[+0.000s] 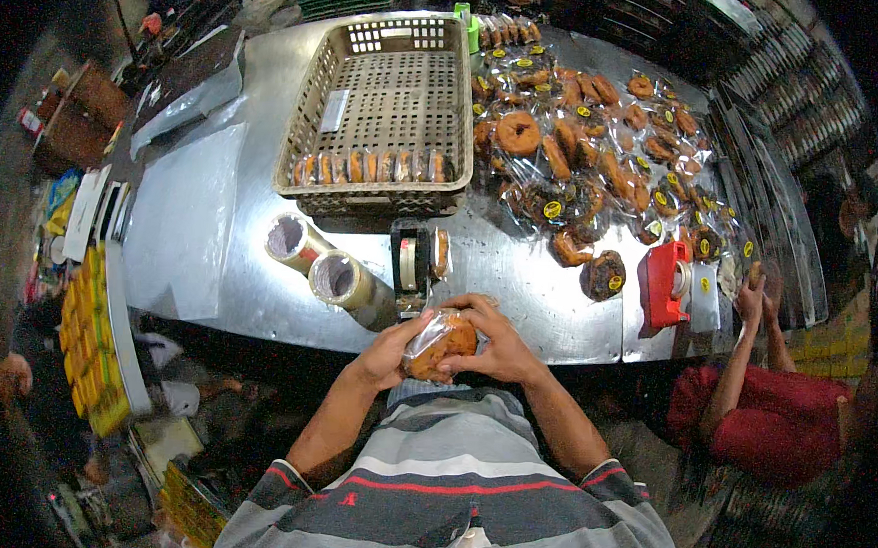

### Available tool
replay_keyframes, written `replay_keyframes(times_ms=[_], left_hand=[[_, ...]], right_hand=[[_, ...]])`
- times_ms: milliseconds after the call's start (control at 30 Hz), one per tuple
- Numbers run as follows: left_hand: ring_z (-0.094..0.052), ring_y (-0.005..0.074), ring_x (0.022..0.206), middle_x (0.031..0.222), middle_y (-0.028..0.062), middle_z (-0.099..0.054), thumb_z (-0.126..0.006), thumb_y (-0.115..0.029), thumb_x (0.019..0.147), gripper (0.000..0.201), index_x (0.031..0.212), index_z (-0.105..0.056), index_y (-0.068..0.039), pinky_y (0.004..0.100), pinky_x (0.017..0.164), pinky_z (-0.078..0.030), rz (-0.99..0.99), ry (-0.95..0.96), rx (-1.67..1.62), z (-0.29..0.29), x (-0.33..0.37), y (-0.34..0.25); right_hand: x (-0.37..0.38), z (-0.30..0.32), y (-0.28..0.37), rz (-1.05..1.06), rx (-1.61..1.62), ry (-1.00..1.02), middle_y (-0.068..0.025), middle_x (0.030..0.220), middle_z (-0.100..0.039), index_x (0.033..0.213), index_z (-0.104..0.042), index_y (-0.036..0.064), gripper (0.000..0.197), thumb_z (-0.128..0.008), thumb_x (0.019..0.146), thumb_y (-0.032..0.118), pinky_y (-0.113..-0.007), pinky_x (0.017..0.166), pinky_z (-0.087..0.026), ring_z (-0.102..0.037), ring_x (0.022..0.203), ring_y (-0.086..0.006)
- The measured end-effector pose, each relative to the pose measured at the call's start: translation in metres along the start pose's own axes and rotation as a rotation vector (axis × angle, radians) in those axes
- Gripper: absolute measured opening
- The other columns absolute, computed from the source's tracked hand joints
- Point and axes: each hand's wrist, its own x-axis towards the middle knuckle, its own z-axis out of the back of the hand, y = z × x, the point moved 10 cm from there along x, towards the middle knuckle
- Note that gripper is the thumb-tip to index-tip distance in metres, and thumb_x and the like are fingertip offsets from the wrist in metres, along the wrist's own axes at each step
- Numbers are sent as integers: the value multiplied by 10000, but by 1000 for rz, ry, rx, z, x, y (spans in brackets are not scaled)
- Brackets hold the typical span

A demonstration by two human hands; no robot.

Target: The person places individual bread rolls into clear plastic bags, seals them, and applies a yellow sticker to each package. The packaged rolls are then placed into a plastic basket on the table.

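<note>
Close to my body, at the table's front edge, both hands hold a bagged doughnut (443, 345) in clear plastic. My left hand (389, 352) grips its left side, and my right hand (500, 340) wraps its right side with the thumb near the bottom. Just beyond my hands stands a black tape dispenser (410, 263). Another wrapped doughnut (442, 254) stands on edge against its right side. Farther back, a grey-brown plastic crate (301, 101) has a row of wrapped doughnuts (370, 166) along its near end.
Two groups of tape rolls (336, 279) stand left of the dispenser. A heap of wrapped doughnuts (572, 133), many with yellow labels, covers the table's right half. A red tape dispenser (666, 284) sits near a co-worker in a maroon shirt (775, 421). Plastic sheeting (182, 214) lies left.
</note>
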Motion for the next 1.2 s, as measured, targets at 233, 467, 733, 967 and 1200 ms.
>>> replay_keyframes(times_ms=[233, 467, 733, 967, 1200], left_hand=[[-600, 295, 1190, 1284, 167, -623, -464, -345, 1060, 451, 1379, -505, -28, 473, 970, -507, -467, -559, 73, 53, 0, -65], [-648, 240, 1096, 1217, 164, -655, -517, -283, 1059, 398, 1324, -535, 14, 372, 894, -539, -511, -420, 222, 18, 11, -85], [-659, 220, 1098, 1205, 144, -680, -568, -264, 1043, 363, 1298, -571, -6, 329, 918, -523, -419, -218, 408, -6, 59, -74], [-606, 231, 1206, 1275, 148, -651, -699, -277, 968, 476, 1307, -575, 34, 372, 993, -508, -353, -105, 680, -74, 103, -38], [-660, 152, 1020, 1165, 69, -699, -651, -258, 1010, 405, 1297, -612, 26, 297, 934, -525, -311, 29, 441, -68, 94, -58]], right_hand=[[-9, 15, -107, -316, -129, -847, -188, 1119, -659, 1261, -584, -2, 440, -742, 907, 207, -393, 884, -501, -644, 971, -294], [-29, 16, -182, -491, -336, -462, -274, 1469, -463, 1443, -447, -22, 790, -786, 823, 332, -476, 1185, -311, -430, 1387, -422], [-185, 199, -264, -1209, -647, -457, -290, 1336, -518, 1570, -161, -22, 1210, -853, 662, 379, -570, 1068, -370, -474, 1254, -456], [-84, 86, -114, -687, 48, -318, -215, 1408, -552, 1506, -381, -28, 1109, -914, 687, 495, -441, 1078, -437, -541, 1303, -329], [-34, 103, -69, -409, 252, -539, -73, 946, -659, 1093, -718, -12, 262, -769, 898, 155, -286, 733, -490, -605, 825, -137]])
